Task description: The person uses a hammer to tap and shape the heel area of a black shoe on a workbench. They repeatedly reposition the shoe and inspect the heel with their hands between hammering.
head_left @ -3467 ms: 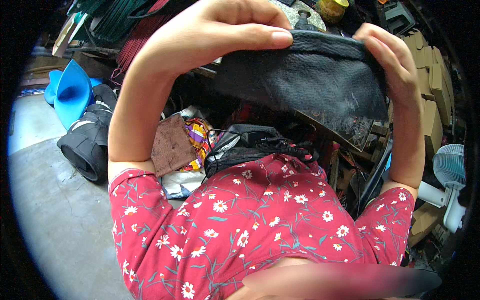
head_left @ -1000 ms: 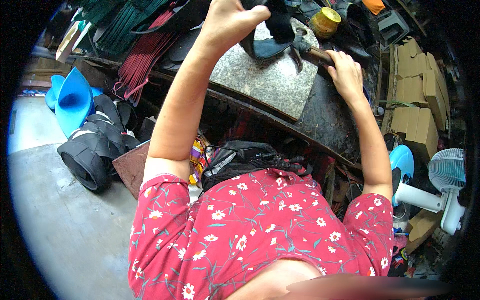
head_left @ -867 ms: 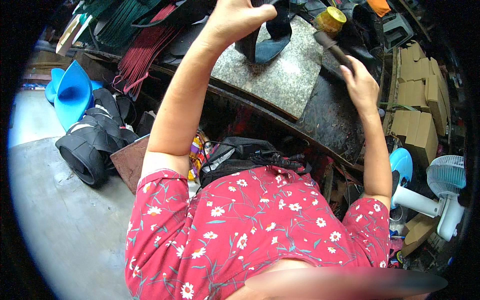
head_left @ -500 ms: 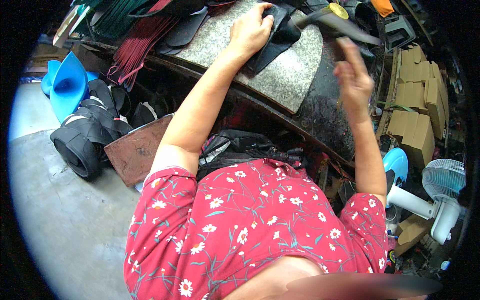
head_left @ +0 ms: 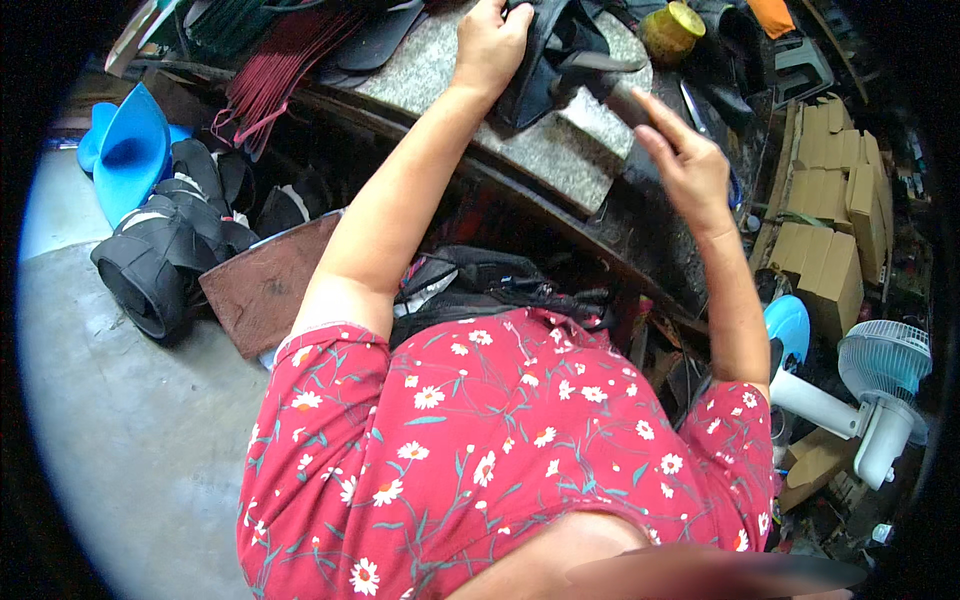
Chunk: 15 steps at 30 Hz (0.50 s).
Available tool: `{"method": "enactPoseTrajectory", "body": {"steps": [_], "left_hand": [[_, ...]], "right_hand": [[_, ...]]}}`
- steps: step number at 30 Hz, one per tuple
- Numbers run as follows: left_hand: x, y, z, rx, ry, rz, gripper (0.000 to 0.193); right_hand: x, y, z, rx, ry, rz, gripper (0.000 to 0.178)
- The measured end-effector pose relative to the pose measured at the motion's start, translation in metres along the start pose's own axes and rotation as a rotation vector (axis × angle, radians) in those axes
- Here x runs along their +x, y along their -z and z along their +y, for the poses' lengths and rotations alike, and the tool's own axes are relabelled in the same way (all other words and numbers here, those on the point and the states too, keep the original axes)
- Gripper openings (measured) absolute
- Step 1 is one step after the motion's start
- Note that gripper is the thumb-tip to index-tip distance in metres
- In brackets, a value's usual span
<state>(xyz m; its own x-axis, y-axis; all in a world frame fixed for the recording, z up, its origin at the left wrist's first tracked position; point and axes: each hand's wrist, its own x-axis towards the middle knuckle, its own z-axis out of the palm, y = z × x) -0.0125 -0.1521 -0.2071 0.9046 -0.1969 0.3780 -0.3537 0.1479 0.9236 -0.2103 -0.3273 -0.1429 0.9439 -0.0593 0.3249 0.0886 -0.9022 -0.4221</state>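
My left hand (head_left: 491,48) is closed on the edge of a folded black piece of leather-like material (head_left: 522,95), which lies on a grey speckled stone slab (head_left: 585,165). My right hand (head_left: 693,170) grips the handle of a hammer (head_left: 624,100), slightly smeared by motion. The hammer's dark head is over or against the right side of the black piece; whether they touch I cannot tell. Part of the left hand's fingertips is cut off by the top rim of the picture.
A yellow-green pot (head_left: 670,35) stands beyond the slab. Maroon strips (head_left: 285,75) hang over the bench edge at left. Cardboard boxes (head_left: 825,255) and a white fan (head_left: 885,365) are at right. Blue sheets (head_left: 135,155) and black rolled pieces (head_left: 150,275) lie at left.
The hammer has swung down and left from its raised position, my right hand moving with it. My left hand, on the black piece, has shifted slightly up in the picture. The yellow-green pot shows more.
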Motion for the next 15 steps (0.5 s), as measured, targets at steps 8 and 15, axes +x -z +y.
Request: {"method": "enactPoseTrajectory", "body": {"steps": [8,15], "left_hand": [[0.003,-0.001,-0.006,-0.07,-0.036,0.028,0.028],[0.002,-0.001,-0.011,-0.152,-0.026,0.046,0.028]], "right_hand": [[-0.011,-0.005,0.002,-0.059,-0.043,-0.138,0.044],[-0.011,-0.006,0.004,0.476,-0.204,0.09,0.046]]}}
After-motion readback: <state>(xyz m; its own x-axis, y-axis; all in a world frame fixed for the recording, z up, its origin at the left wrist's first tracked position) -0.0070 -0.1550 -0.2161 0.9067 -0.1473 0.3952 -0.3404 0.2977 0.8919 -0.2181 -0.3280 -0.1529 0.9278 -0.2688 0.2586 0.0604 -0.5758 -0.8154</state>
